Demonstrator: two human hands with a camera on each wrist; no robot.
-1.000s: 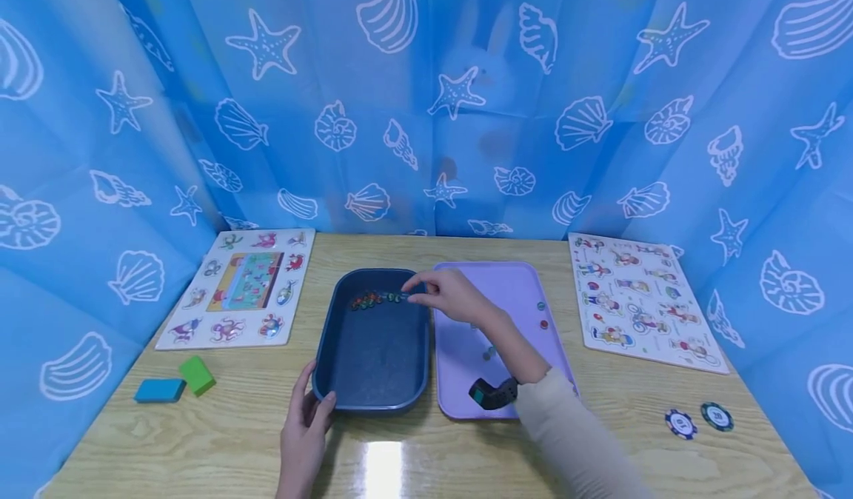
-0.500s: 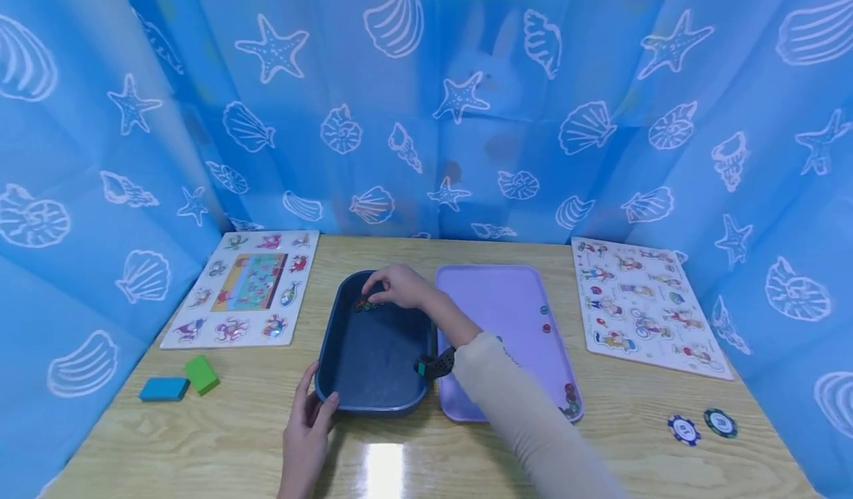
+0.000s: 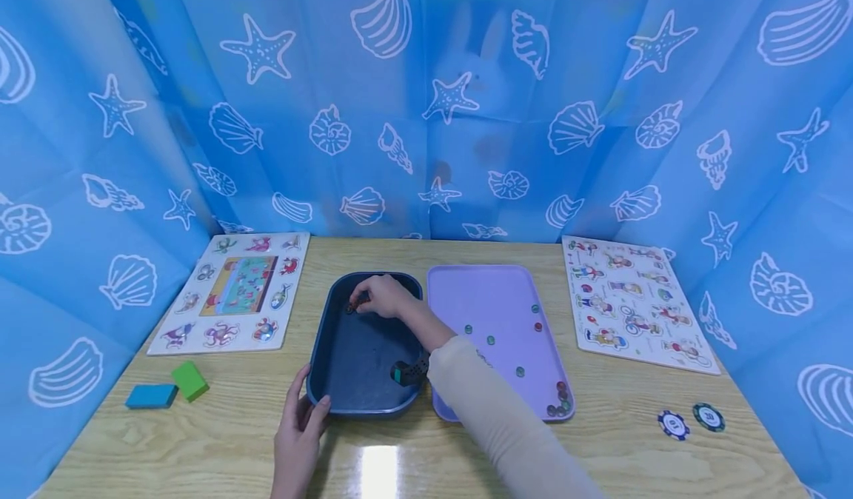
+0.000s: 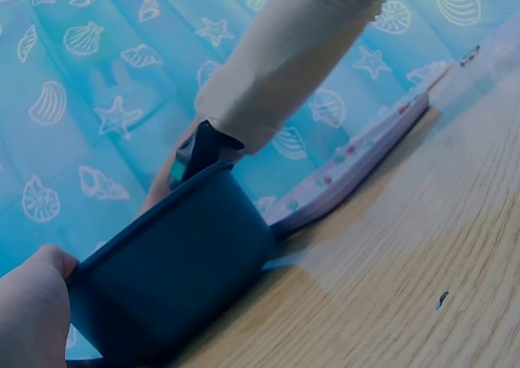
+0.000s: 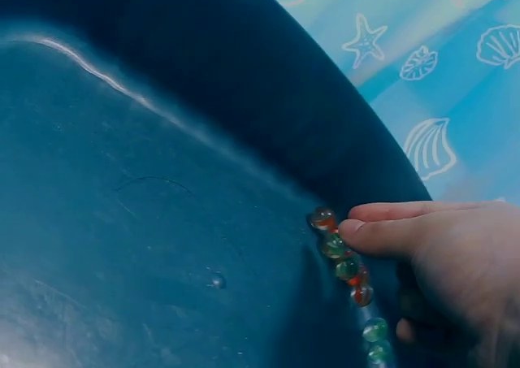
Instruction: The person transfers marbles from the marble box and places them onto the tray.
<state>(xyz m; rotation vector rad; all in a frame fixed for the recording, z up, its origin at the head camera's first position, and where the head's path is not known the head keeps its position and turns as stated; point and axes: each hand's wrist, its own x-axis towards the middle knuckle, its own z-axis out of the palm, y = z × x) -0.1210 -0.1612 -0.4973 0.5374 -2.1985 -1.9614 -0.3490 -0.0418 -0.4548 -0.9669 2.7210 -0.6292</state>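
Note:
A deep dark blue plastic bin (image 3: 353, 369) stands on the wooden table. My left hand (image 3: 297, 438) grips its near left corner, thumb over the rim and fingers against the outer side. Inside the bin my right hand (image 3: 384, 296) reaches to the far left corner. In the right wrist view, several glass marbles (image 5: 347, 269), red-orange and green, lie in a row along the bin's wall. Thumb and index finger of that hand (image 5: 455, 258) lie nearly straight, tips right at the red marble (image 5: 323, 218) and its green neighbour. The hand partly hides the row in the head view.
A lilac tray (image 3: 476, 284) beside the bin bears scattered marbles, with a cluster of marbles (image 3: 561, 403) in its near right corner. Picture puzzle boards (image 3: 229, 292) (image 3: 636, 303) lie at both sides. Blue and green blocks (image 3: 151, 396) (image 3: 189, 380) sit left, poker chips (image 3: 674, 425) right.
My right hand has moved left along the bin's far wall, from the green marbles to the red ones at the corner. My left hand keeps its grip on the bin.

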